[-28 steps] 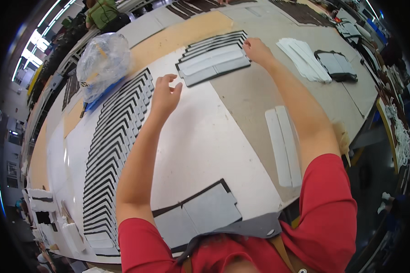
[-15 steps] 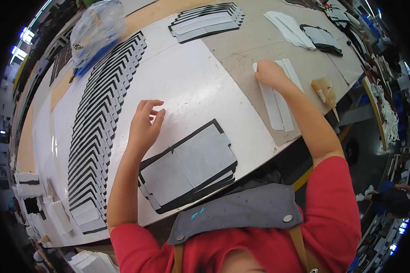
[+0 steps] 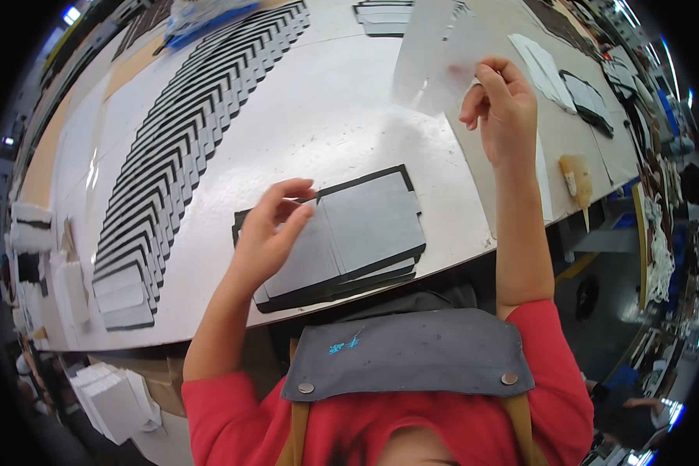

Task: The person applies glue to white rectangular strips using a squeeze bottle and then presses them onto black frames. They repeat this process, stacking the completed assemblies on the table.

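Observation:
My right hand is raised over the right of the table, pinching a thin translucent white sheet by its edge between thumb and fingers. The sheet hangs up and to the left of the hand. Near the table's front edge lies a small pile of dark-edged panels with pale grey faces. My left hand is over the left part of that pile, fingers curved and apart, with nothing in it. Whether its fingertips touch the top panel, I cannot tell.
A long overlapping row of similar panels runs along the left. More panels lie at the back. On the right are white strips, a dark-edged piece and a yellowish glue bottle. White stacks sit below the table.
My right hand has lifted a sheet off the white pieces on the right and turned, bringing it leftward. The left hand has moved over the pile of panels. The view has shifted.

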`<action>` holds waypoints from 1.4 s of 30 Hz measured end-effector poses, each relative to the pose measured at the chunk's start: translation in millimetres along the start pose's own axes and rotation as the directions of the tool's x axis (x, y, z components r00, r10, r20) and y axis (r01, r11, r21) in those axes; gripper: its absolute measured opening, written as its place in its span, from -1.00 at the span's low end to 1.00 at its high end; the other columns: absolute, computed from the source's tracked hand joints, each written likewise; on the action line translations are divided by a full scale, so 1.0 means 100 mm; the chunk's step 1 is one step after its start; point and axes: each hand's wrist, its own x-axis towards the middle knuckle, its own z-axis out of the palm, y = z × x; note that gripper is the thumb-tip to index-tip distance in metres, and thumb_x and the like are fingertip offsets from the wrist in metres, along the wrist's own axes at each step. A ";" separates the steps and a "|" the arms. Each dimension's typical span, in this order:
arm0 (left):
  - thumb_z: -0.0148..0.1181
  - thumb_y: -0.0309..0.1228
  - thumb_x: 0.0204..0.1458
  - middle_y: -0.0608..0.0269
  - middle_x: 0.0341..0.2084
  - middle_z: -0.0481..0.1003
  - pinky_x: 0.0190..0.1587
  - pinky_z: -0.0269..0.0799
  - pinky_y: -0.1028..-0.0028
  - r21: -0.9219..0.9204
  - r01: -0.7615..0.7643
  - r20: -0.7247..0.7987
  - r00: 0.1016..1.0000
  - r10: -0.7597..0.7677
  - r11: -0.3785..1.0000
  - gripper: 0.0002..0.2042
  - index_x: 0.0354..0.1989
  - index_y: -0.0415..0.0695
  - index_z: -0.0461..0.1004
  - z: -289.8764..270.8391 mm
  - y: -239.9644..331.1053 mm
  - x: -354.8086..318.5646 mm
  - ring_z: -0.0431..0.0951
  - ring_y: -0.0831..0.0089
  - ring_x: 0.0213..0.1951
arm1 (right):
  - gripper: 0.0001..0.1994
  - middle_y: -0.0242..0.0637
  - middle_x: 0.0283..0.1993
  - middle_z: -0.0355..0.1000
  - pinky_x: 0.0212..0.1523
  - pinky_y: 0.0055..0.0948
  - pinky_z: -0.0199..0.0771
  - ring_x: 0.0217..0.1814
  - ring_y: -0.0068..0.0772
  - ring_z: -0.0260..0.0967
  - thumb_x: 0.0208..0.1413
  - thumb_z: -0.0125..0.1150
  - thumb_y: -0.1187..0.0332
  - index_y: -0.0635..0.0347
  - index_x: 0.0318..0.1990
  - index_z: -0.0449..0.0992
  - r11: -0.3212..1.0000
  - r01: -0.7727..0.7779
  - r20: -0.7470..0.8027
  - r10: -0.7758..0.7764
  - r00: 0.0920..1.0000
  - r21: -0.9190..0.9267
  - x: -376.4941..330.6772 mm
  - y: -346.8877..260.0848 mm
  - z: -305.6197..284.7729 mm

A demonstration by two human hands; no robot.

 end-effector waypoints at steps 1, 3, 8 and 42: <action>0.01 -0.45 0.15 0.08 -0.09 0.42 -0.03 0.37 0.47 -0.133 0.061 0.016 0.998 -0.060 0.989 -0.63 0.12 -0.27 0.23 0.09 0.05 -0.01 0.46 0.44 -0.15 | -0.87 -0.28 -0.49 0.41 -0.63 -0.61 0.37 -0.63 -0.49 0.41 0.14 0.03 0.39 0.28 -0.27 0.38 0.994 -0.009 0.005 0.009 1.000 0.107 -0.07 0.01 0.08; 0.02 -0.39 0.16 0.05 -0.07 0.40 -0.01 0.38 0.43 -0.407 0.249 -0.001 0.962 -0.273 0.879 -0.58 0.14 -0.33 0.18 0.23 0.07 -0.01 0.47 0.38 -0.12 | -0.87 -0.21 -0.41 0.43 -0.58 -0.56 0.48 -0.57 -0.41 0.46 0.15 0.00 0.41 0.30 -0.26 0.36 0.957 -0.061 0.001 0.064 0.998 0.285 -0.19 0.08 0.26; 0.08 -0.30 0.15 0.05 -0.05 0.39 -0.04 0.41 0.42 -0.704 0.162 -0.076 0.951 -0.300 0.692 -0.56 0.09 -0.36 0.19 0.27 0.01 -0.03 0.47 0.33 -0.10 | -0.86 -0.09 -0.21 0.45 -0.33 -0.49 0.62 -0.26 -0.32 0.52 0.17 -0.02 0.38 0.29 -0.25 0.36 0.824 -0.265 0.034 0.287 0.957 0.501 -0.51 0.21 0.50; 0.09 -0.67 -0.05 0.33 -0.54 0.25 -0.49 0.19 0.64 0.366 0.315 -0.437 0.889 -0.137 0.875 -0.63 -0.02 -0.15 0.46 0.11 -0.12 -0.69 0.24 0.62 -0.55 | -0.67 -0.42 -0.51 0.23 -0.53 -0.66 0.09 -0.53 -0.65 0.08 -0.03 0.15 0.61 0.21 -0.05 0.52 0.745 -0.078 0.301 0.360 0.883 -0.662 -1.15 0.53 0.05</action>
